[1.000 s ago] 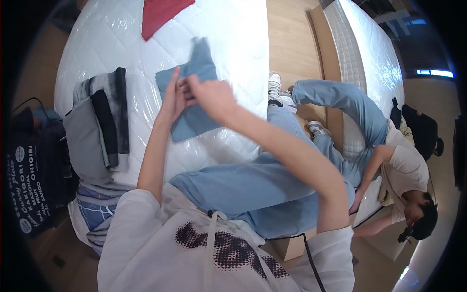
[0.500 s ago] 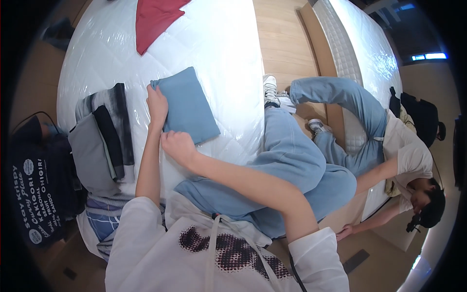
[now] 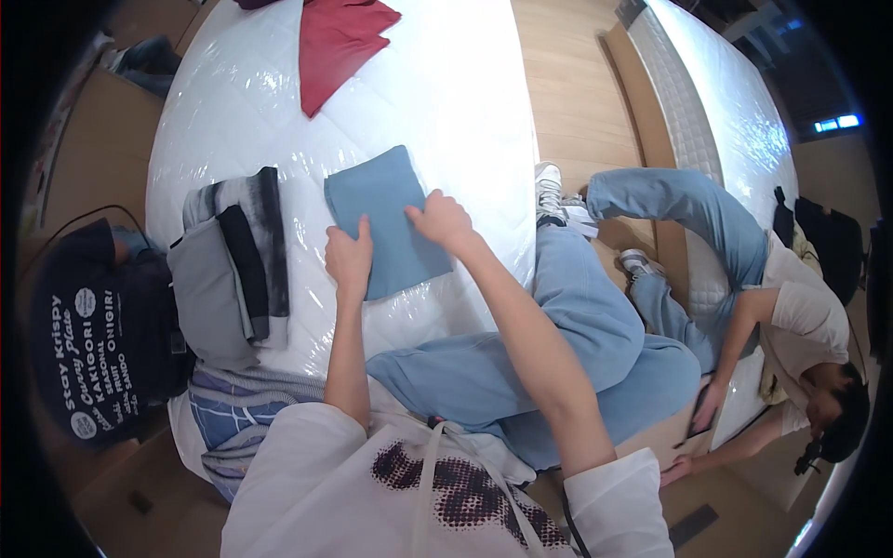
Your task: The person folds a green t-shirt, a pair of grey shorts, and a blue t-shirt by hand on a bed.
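Note:
A folded light-blue garment (image 3: 395,237) lies flat on the plastic-covered mattress (image 3: 446,102) in front of me. My left hand (image 3: 350,256) grips its left edge, thumb on top and fingers under or along the side. On the right edge is my right hand (image 3: 440,221), thumb on the cloth and the other fingers curled at the side. To the left lie folded clothes: a grey garment (image 3: 209,302), a black one (image 3: 240,256) beside it, and a black-and-white patterned one (image 3: 265,205).
A red garment (image 3: 339,46) lies farther up the mattress. At left is a navy cloth with white lettering (image 3: 93,316). Blue patterned fabric (image 3: 228,423) sits by my left side. Another person (image 3: 800,298) bends over at right, near a second wrapped mattress (image 3: 716,84).
My right hand has moved from the garment's near-left corner to its right edge. The left hand has slid down the left edge. My view has shifted, and the other person's arm has lowered.

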A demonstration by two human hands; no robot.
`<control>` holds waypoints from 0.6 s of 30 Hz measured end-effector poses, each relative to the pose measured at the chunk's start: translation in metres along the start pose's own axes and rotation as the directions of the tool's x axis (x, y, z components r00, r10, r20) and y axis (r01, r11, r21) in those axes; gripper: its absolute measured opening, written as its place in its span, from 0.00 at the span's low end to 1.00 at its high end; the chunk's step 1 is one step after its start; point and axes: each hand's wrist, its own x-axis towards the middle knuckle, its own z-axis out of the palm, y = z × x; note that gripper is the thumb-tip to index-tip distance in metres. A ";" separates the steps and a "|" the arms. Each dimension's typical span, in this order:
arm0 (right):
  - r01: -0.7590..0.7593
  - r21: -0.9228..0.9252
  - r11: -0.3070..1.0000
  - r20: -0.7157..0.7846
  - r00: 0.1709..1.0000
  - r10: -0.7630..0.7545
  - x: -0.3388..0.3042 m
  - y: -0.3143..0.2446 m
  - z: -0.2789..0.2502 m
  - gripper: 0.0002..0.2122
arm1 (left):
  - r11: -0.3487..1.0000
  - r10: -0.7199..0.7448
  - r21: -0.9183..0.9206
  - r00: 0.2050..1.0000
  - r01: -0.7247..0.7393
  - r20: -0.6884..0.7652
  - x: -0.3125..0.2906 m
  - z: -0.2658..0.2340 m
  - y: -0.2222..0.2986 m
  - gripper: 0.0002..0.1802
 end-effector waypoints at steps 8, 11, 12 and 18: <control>-0.111 0.453 0.885 0.489 0.860 -0.142 0.006 0.027 0.004 0.28 | 0.929 0.252 -0.292 0.966 -0.225 0.055 0.002 -0.010 -0.015 0.27; -0.244 0.465 0.851 0.724 0.658 -0.207 -0.017 0.008 0.006 0.31 | 0.910 0.137 -0.401 0.989 -0.102 0.059 -0.003 -0.023 -0.035 0.27; -0.302 0.438 0.847 0.801 0.558 -0.215 -0.023 0.000 0.009 0.32 | 0.912 0.128 -0.397 0.991 -0.103 0.035 -0.001 -0.028 -0.042 0.27; -0.384 0.632 0.673 0.656 0.728 -0.201 -0.042 -0.012 0.037 0.28 | 0.817 0.226 -0.566 0.841 0.112 0.493 -0.017 -0.071 -0.075 0.29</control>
